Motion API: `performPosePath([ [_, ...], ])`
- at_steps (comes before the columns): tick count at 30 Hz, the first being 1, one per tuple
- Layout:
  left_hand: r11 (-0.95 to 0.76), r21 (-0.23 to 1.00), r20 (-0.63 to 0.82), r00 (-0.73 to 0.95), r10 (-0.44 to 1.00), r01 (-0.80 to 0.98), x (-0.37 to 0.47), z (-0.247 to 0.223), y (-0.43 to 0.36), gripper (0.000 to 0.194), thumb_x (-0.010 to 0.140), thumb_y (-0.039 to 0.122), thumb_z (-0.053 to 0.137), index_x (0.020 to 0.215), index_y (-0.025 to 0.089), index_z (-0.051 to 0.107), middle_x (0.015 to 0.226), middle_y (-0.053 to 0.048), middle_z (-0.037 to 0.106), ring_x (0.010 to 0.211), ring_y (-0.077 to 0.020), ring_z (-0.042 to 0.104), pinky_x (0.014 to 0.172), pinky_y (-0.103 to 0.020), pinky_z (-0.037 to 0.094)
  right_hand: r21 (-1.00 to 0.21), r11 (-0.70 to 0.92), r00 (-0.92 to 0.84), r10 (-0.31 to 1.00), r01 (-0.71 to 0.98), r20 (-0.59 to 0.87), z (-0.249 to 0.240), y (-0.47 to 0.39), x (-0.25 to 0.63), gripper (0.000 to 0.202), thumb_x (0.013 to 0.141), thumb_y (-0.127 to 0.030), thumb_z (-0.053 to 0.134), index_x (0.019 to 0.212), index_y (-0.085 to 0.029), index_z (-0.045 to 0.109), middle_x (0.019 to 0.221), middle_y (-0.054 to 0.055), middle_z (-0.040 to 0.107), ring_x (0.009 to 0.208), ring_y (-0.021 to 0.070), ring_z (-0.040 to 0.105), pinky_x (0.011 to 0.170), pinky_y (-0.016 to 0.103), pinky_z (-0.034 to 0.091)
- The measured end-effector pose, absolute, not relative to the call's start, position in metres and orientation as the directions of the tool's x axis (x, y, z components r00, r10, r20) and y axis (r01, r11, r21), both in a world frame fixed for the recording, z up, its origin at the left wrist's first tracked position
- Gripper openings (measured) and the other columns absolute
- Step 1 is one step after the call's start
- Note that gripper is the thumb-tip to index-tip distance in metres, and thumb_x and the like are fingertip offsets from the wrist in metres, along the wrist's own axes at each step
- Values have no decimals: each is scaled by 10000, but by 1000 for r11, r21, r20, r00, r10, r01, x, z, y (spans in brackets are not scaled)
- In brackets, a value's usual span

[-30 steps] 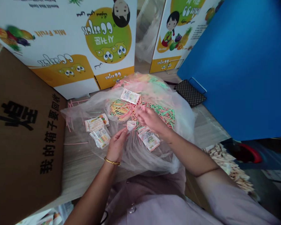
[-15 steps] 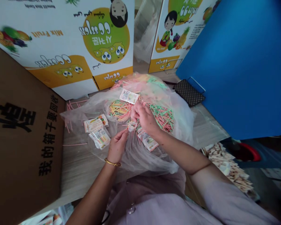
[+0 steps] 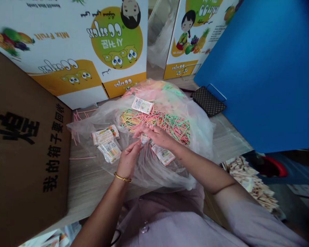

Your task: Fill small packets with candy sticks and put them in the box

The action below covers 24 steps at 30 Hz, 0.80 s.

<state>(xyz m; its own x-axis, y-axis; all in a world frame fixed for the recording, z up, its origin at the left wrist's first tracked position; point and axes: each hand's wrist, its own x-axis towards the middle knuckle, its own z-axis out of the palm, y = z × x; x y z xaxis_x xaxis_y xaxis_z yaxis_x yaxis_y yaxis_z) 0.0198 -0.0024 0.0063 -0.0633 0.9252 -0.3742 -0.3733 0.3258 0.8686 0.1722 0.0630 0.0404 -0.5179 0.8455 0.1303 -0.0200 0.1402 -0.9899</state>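
While the left hand (image 3: 128, 160) pinches one small, white, printed packet (image 3: 144, 139) just before the thin sticks (image 3: 175, 125), the right hand (image 3: 158, 136) hangs over it, can't tell if fingers hold anything. Sticks pink, green, yellow, countless, in one clear bag (image 3: 202, 133); two printed boxes (image 3: 74, 44) behind.

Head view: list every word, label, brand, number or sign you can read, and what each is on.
"Mix Fruit": left white carton
"CC STICK": left white carton, repeated; also right white carton
"煌": brown box
"我的箱子要回收": brown box
Too small or blurred: print on the sachets and the cartons' finer lines; their Korean and Arabic-looking script I cannot read reliably.
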Motion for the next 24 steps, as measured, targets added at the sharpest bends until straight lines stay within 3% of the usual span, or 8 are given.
performPosePath([
  [4,361,830,-382,38,923,-426,17,11,-2,380,689,478,861,949,206,809,1164,-73,783,1173,-278,678,998,-440,564,-992,-48,-560,828,-114,25,44,64,181,587,1001,-701,411,1206,-232,699,1220,90,733,1109,233,695,991,404,536],
  [7,417,779,-410,122,904,-468,14,14,-3,357,728,449,845,1000,223,793,1154,-66,781,1084,-270,712,912,-434,609,-999,45,-590,806,4,34,49,66,187,601,1033,-670,356,1190,-237,741,1286,77,717,1223,241,652,1115,432,461],
  [10,436,746,-415,162,895,-503,13,17,-4,337,773,433,824,1027,218,773,1087,-56,786,1038,-250,724,940,-433,605,-981,141,-591,806,134,35,48,70,191,525,1034,-624,428,1277,-256,712,1391,68,664,1366,233,554,1206,425,360],
  [13,415,759,-387,165,907,-502,15,20,-7,362,771,403,837,1072,218,754,1101,-44,773,1049,-232,718,957,-410,602,-981,128,-606,795,146,14,41,72,192,496,1022,-541,521,1427,-266,596,1463,78,608,1368,227,550,1158,418,421],
  [19,420,836,-420,82,904,-353,14,18,-15,466,648,418,917,1030,200,762,958,-17,771,857,-181,715,715,-299,628,-994,93,-657,754,60,31,29,68,184,504,988,-412,595,1463,-258,535,1465,89,596,1348,217,560,1110,399,461],
  [21,400,848,-412,43,910,-348,12,18,-17,489,624,431,926,1029,204,774,963,-22,780,859,-181,716,725,-299,629,-995,92,-671,740,48,36,30,66,183,532,980,-423,604,1475,-255,508,1468,97,589,1334,213,564,1088,387,473],
  [24,360,852,-384,14,923,-381,7,19,-22,470,629,437,921,1020,211,792,1031,-35,792,921,-189,722,803,-313,629,-976,147,-603,797,163,20,35,65,191,412,1005,-422,552,1368,-231,590,1400,85,633,1195,190,638,1016,338,492],
])
